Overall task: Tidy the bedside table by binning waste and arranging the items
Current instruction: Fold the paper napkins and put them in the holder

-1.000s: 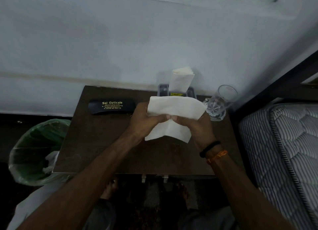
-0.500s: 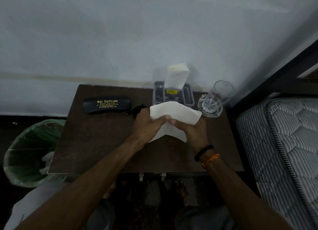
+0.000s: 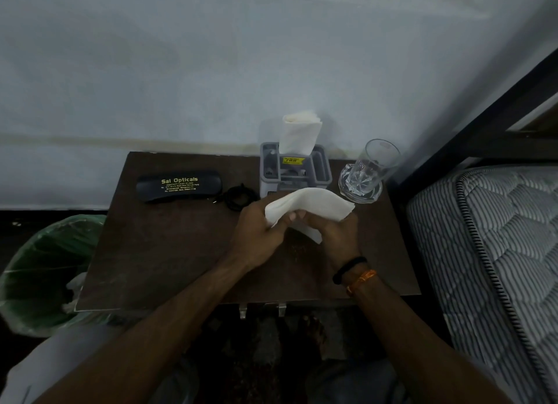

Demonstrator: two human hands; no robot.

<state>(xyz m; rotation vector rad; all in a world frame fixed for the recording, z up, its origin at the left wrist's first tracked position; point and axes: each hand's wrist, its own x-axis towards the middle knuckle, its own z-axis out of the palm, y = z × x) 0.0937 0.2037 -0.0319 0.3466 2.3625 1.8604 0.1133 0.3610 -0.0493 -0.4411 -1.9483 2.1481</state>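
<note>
On the worktop (image 3: 157, 252) I saw the spectacle case (image 3: 178, 185) at the back left, with a coiled cable (image 3: 238, 196) just to its right. The organiser (image 3: 294, 174) stood at the back, right of the cable, against the wall, with a folded tissue (image 3: 299, 131) upright in it. The glass (image 3: 370, 171) stood at the back right corner. A napkin (image 3: 311, 202) was held before the organiser. The bin (image 3: 39, 270) sat left of the worktop, the mattress (image 3: 498, 252) to its right.

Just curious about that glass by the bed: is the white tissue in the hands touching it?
Apart. The head view shows dark table between the tissue and the glass.
</note>
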